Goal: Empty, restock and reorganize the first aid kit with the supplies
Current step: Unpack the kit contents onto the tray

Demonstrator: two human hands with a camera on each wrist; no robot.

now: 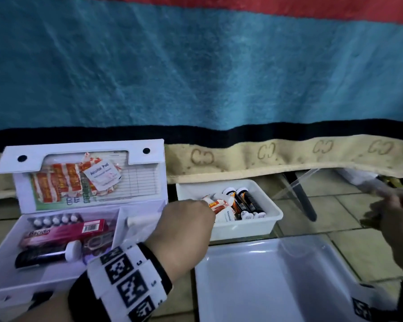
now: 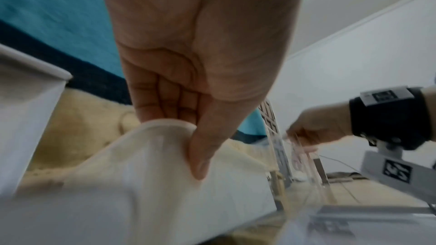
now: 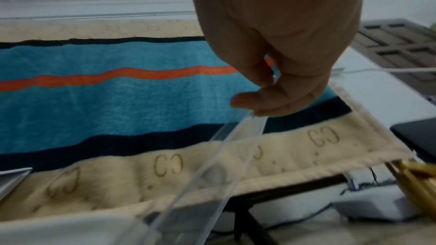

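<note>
Now the left hand (image 1: 186, 219) pinches the supply tray's (image 1: 273, 212) rim at centre frame; right hand (image 3: 278, 74) grips a clear lid (image 3: 226, 156) — pull level, slowly.

"Alcohol Pad" sachet (image 1: 102, 175); "Bacidin" box (image 1: 63, 231)

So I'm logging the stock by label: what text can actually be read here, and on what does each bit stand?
"Alcohol Pad": white sachet in the kit lid.
"Bacidin": pink box in the kit base.
"CC": repeated monogram on the beige blanket border.
Too blurred to read: red-and-white packets, lid chart, black tubes and sachets in the small white tray, barcode digits.
</note>
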